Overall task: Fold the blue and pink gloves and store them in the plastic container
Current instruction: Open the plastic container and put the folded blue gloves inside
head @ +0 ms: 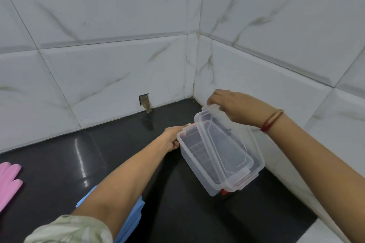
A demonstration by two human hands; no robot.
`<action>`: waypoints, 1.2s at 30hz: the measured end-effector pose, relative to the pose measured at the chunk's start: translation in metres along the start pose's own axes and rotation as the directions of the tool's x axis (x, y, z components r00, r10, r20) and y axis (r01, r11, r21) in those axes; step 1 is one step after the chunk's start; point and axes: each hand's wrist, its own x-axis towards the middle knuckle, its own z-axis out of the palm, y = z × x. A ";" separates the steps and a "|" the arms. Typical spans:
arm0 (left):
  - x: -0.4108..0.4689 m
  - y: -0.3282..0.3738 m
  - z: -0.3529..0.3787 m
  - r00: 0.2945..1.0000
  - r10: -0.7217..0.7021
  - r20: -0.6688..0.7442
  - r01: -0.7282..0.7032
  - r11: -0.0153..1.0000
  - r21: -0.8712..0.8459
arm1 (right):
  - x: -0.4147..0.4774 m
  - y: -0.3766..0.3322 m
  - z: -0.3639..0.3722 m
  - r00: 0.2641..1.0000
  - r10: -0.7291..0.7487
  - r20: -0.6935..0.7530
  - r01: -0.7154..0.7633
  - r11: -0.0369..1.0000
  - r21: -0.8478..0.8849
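Note:
A clear plastic container (194,167) is tilted above the dark counter, right of centre. My left hand (172,137) grips its far left rim. My right hand (231,107) holds the far edge of the clear lid (225,144), which lies slanted across the open box. Nothing shows inside the container. A pink glove (8,180) lies flat at the left edge of the frame, fingers pointing right. A blue glove (131,221) lies on the counter under my left forearm, mostly hidden by it.
The black glossy counter (69,163) meets white marble-look tiled walls (118,65) at the back and right, forming a corner. A small broken hole (145,102) in the back tile sits at counter level. A red latch (224,191) shows on the container's near end.

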 end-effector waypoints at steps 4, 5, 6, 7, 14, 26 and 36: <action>0.002 0.016 -0.006 1.000 0.029 0.005 -0.030 0.995 0.095 | -0.062 -0.011 -0.038 0.990 0.064 -0.126 -0.072 0.996 -0.054; 0.002 0.019 -0.007 0.998 0.050 -0.024 -0.046 0.987 0.153 | -0.078 -0.017 -0.045 0.986 0.083 -0.147 -0.093 0.994 -0.059; 0.001 0.022 -0.008 0.996 0.069 -0.057 -0.056 0.977 0.204 | -0.095 -0.023 -0.051 0.982 0.101 -0.161 -0.112 0.992 -0.063; -0.001 0.022 -0.009 0.992 0.094 -0.088 -0.069 0.967 0.247 | -0.112 -0.030 -0.054 0.979 0.119 -0.165 -0.131 0.989 -0.065; -0.025 0.004 -0.014 0.970 0.209 -0.121 -0.151 0.915 0.374 | -0.206 -0.077 -0.044 0.934 0.299 -0.198 -0.314 0.948 -0.049; -0.079 -0.030 -0.035 0.895 0.447 -0.004 -0.368 0.741 0.562 | -0.280 -0.127 0.026 0.860 0.463 -0.213 -0.461 0.885 0.065; -0.143 -0.062 -0.109 0.802 0.596 0.038 -0.273 0.309 0.911 | -0.299 -0.138 0.089 0.842 0.525 -0.126 -0.519 0.851 0.074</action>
